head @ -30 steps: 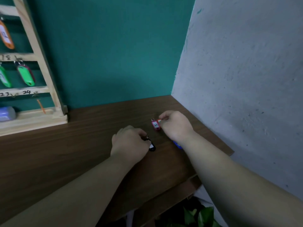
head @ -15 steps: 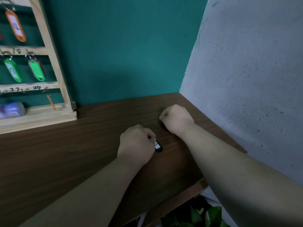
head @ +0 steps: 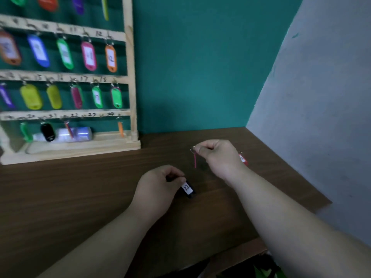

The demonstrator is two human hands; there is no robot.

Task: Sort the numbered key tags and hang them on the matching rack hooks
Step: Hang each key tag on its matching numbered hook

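Pinches a black tag [head: 187, 189] marked 22 by its top end with the left hand [head: 158, 189], fingers curled, low over the surface [head: 100, 197]. Pinches the ring of a pink tag [head: 195, 160] with the right hand [head: 217, 155], now raised off the surface where it sat as a fist 0.5 s ago. Lets that tag dangle edge-on, number hidden. Leaves a red tag [head: 243, 158] lying just behind the right hand. Means 2 tags in hand, probably ready for hanging. Faces the rack [head: 131, 77] at far left, well apart from both hands. Shows a 22 label [head: 74, 114] on the bottom rail, hook there too blurred to judge.
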